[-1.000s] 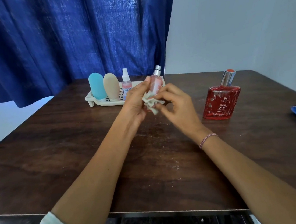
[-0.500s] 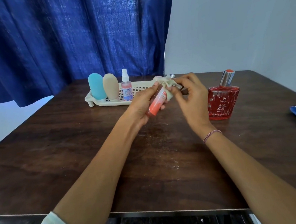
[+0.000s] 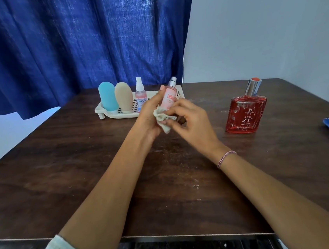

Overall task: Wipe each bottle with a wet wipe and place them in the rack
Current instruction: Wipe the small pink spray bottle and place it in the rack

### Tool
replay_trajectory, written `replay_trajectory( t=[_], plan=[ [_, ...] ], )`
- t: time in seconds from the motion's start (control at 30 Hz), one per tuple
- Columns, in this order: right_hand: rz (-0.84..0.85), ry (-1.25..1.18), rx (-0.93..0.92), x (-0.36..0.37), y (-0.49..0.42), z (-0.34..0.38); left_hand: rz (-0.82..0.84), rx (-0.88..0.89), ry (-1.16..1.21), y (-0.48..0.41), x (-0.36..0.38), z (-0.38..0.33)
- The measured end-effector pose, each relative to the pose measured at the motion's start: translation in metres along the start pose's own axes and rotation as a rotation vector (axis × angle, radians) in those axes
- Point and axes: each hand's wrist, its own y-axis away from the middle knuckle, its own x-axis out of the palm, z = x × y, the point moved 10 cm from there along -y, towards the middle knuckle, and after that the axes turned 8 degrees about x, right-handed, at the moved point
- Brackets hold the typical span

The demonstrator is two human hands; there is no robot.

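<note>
left hand [image 3: 148, 116] curled round the pink bottle [image 3: 169, 96], holding it upright and steady. right hand [image 3: 192, 121] pinches the wet wipe [image 3: 162, 117] against its lower end to rub. just behind: rack [image 3: 116, 115], three bottles in. red bottle [image 3: 245, 113] well apart on the right, likely next.

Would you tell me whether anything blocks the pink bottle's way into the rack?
Nothing visible does. The left hand holds the pink bottle just in front of the rack, whose blue bottle, beige bottle and spray bottle stand toward its left end.
</note>
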Motion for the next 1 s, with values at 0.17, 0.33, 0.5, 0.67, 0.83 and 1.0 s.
replay_trajectory(
  t=[0.17, 0.33, 0.5, 0.67, 0.83, 1.0],
  plan=[
    [0.035, 0.010, -0.019, -0.003, -0.001, 0.000, 0.052, -0.024, -0.006, 0.003, 0.004, 0.003],
    [-0.168, 0.028, 0.103, -0.039, -0.009, -0.020, 0.047, 0.038, -0.127, 0.002, 0.001, 0.003],
    [-0.249, 0.018, 0.173, -0.051, -0.008, -0.029, 0.043, 0.039, -0.183, 0.002, 0.000, 0.006],
    [-0.156, 0.000, 0.093, -0.032, -0.006, -0.019, 0.020, 0.036, -0.103, 0.000, -0.004, 0.005],
    [0.032, -0.001, -0.036, 0.002, 0.001, 0.001, 0.052, 0.135, 0.050, -0.006, -0.006, -0.011],
    [0.052, -0.055, -0.023, 0.001, 0.001, -0.002, 0.065, 0.162, 0.072, -0.009, -0.008, -0.013]
  ],
)
